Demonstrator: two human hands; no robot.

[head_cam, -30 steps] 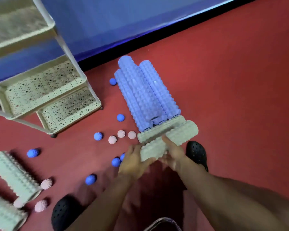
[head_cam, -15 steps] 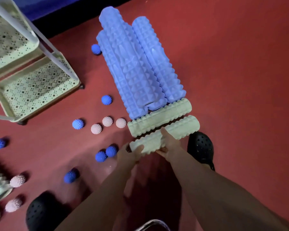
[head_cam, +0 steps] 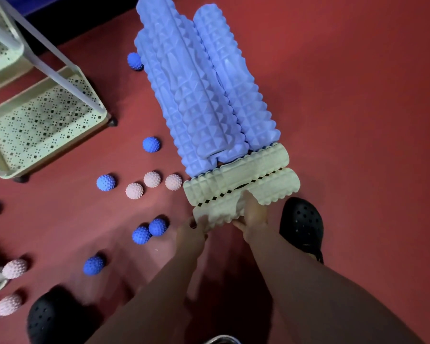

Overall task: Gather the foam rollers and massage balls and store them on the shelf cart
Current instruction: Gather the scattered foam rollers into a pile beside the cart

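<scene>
Both hands on the near roller (head_cam: pixel 246 197), stack lifted over the floor.

Left hand (head_cam: pixel 193 233) cups its 8 o'clock end, right hand (head_cam: pixel 252 216) wraps its middle, thumb on top. Foam looks light, stiff and grippy; blue rollers (head_cam: pixel 199 95) piled at 12 could slide, so support from underneath.

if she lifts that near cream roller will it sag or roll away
The near cream roller probably stays stiff: it holds a straight cylinder shape with both hands gripping one half. Likely light, being foam. Its round body could roll on the flat red floor, though the ridges should slow it.
</scene>
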